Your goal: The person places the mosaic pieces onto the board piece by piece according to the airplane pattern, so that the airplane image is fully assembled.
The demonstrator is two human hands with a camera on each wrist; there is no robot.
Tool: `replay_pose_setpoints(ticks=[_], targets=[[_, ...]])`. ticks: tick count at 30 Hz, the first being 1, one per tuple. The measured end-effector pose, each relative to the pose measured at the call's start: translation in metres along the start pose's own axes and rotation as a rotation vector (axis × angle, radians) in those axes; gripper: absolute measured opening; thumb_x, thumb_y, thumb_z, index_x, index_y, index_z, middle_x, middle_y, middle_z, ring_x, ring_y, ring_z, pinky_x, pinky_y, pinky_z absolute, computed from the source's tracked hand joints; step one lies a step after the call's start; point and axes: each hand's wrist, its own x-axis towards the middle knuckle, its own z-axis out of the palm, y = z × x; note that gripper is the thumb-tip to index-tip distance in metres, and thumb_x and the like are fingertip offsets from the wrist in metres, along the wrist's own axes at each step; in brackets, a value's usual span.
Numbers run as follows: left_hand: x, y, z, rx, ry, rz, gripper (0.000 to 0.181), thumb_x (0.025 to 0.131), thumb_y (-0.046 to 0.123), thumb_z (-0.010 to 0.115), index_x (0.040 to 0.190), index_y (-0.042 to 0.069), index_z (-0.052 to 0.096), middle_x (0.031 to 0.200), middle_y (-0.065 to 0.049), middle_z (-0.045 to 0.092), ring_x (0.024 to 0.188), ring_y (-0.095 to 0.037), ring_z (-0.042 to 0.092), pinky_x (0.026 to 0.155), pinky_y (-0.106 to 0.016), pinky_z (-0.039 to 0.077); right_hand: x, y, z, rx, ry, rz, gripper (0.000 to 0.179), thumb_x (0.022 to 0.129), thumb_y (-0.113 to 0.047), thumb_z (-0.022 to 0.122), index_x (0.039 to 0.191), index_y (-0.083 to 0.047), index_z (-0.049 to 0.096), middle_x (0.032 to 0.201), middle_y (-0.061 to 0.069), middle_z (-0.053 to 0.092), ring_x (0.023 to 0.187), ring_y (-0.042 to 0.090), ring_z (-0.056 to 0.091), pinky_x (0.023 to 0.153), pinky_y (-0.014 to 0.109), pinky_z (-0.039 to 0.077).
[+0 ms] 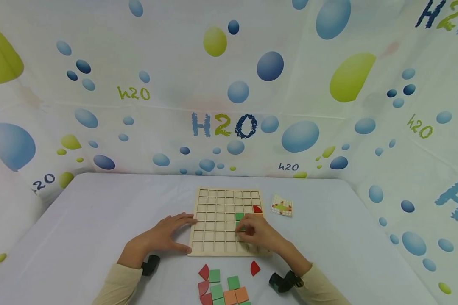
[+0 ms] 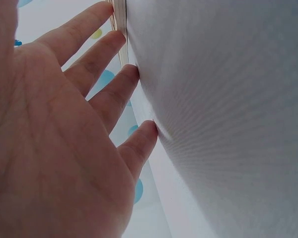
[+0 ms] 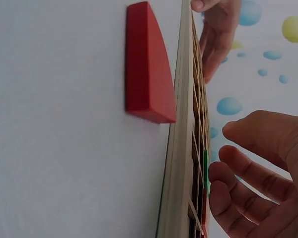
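A wooden grid board (image 1: 213, 221) lies on the white table. My left hand (image 1: 168, 232) is spread at its left side, thumb and fingertips at the frame; the left wrist view shows those fingers (image 2: 116, 94) extended. Over the right part of the board is my right hand (image 1: 261, 232), fingers bent. In the right wrist view its thumb (image 3: 256, 131) stands apart from the fingers, with nothing visible between them. Beside this hand, green square tiles (image 1: 239, 216), a red quarter-round piece (image 1: 257, 209) and part of an orange tile (image 1: 258, 215) sit in cells; the hand hides others.
Right of the board lies a small pattern card (image 1: 281, 206). In front are a loose red quarter-round piece (image 1: 255, 267) and a group of red pieces (image 1: 204, 272), green squares (image 1: 233, 282) and orange squares (image 1: 242, 295). A printed curtain (image 1: 175, 84) hangs behind the table.
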Motion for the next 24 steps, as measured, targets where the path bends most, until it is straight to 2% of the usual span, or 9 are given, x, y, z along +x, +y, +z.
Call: replay_pose_setpoints(ticks=[8,12,24], targets=[[0.000,-0.001,0.000,-0.002,-0.002,-0.001,0.075,0.075,0.037,0.083,0.136,0.008,0.052,0.147,-0.020,0.043,0.138,-0.044,0.032,0.110,-0.070,0.019,-0.003,-0.009,0.002,-0.010,-0.017,0.038,0.010,0.088,-0.003,0.068,0.096,-0.007,0.072,0.090,0.002,0.060,0.073,0.006,0.050,0.064,0.018,0.048],[0.000,-0.002,0.000,0.001,0.001,0.010,0.075,0.074,0.037,0.083,0.136,0.008,0.052,0.147,-0.020,0.043,0.138,-0.045,0.033,0.109,-0.070,0.019,-0.005,-0.013,0.004,-0.009,-0.027,0.047,0.008,0.089,-0.005,0.069,0.096,-0.007,0.071,0.088,-0.001,0.062,0.072,0.004,0.050,0.062,0.018,0.048],[0.001,-0.004,0.000,0.018,0.014,0.036,0.075,0.074,0.038,0.083,0.136,0.007,0.053,0.145,-0.021,0.044,0.136,-0.045,0.035,0.107,-0.071,0.021,-0.012,-0.020,0.009,0.012,-0.114,-0.012,0.007,0.090,-0.005,0.068,0.095,-0.008,0.071,0.092,0.001,0.065,0.075,-0.001,0.052,0.066,0.018,0.052]])
